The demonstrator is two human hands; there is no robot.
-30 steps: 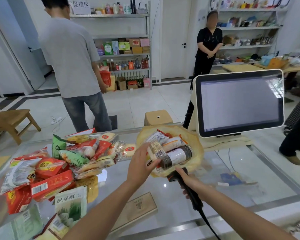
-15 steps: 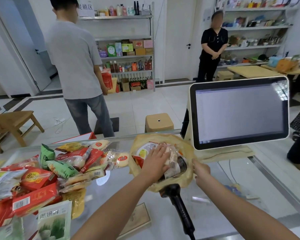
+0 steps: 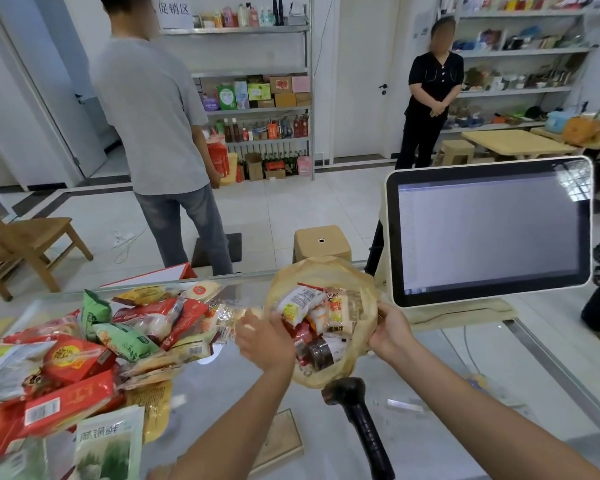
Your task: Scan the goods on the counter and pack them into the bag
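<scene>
A thin tan plastic bag (image 3: 326,271) sits open on a glass counter (image 3: 430,393), just left of a checkout screen (image 3: 492,230). Inside it lie snack packets (image 3: 297,306) and a dark jar (image 3: 321,351). The person's right hand (image 3: 390,332) grips the bag's right rim, fingers curled round the plastic. The left hand (image 3: 267,344) is at the bag's left edge, blurred by motion, so I cannot tell whether it holds anything. A black handheld scanner (image 3: 359,410) lies on the counter just in front of the bag, touched by neither hand. A heap of packaged goods (image 3: 84,358) covers the counter's left side.
</scene>
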